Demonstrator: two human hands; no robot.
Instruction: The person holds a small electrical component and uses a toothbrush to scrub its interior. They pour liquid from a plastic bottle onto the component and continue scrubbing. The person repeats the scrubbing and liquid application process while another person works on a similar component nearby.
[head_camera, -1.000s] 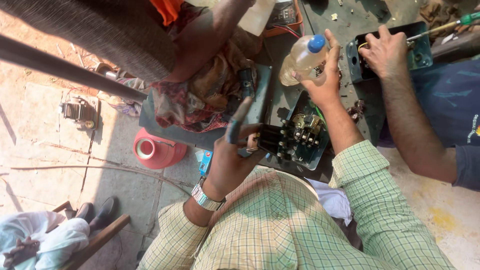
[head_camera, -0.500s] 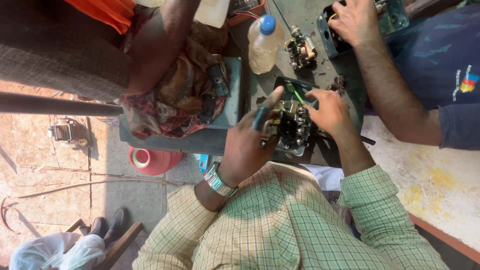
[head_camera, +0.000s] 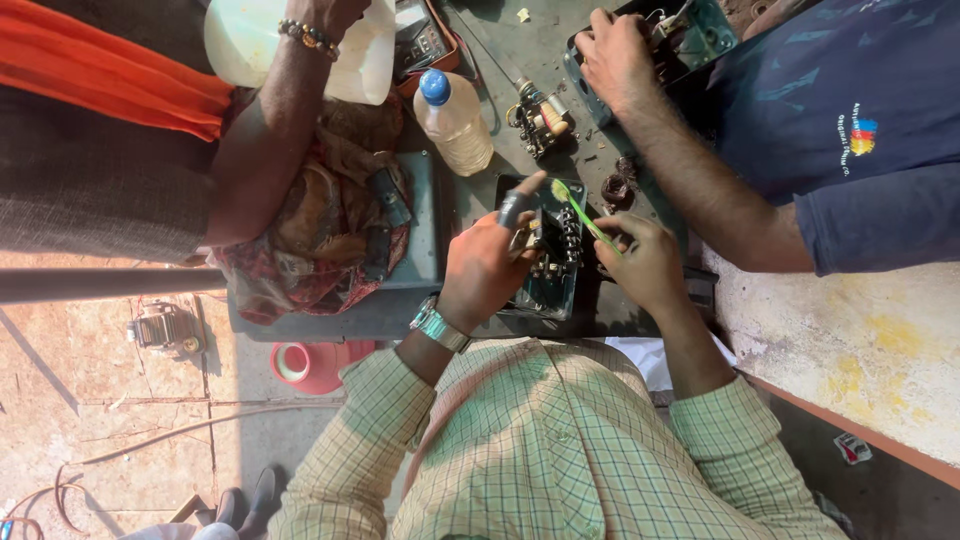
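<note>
My left hand (head_camera: 485, 265), with a metal watch on the wrist and grey tape round the index finger, grips a black electrical part (head_camera: 552, 262) with coils and metal contacts over the dark workbench (head_camera: 520, 50). My right hand (head_camera: 645, 265) is closed on the handle of a green toothbrush (head_camera: 582, 212), whose head lies over the top of the part. Both hands sit close together just in front of my checked shirt.
A plastic bottle (head_camera: 455, 120) with a blue cap lies beyond the part, beside a small wired assembly (head_camera: 540, 115). One co-worker's hand (head_camera: 615, 55) holds a teal housing (head_camera: 700, 35). Another person's arm (head_camera: 265, 150) rests over a dirty rag (head_camera: 320, 230), near a white jug (head_camera: 240, 40). A red funnel (head_camera: 310, 365) lies on the floor.
My right hand let go of the bottle, came down to the black part and now holds the green toothbrush. The left hand stayed on the part. The view shifted toward the bench.
</note>
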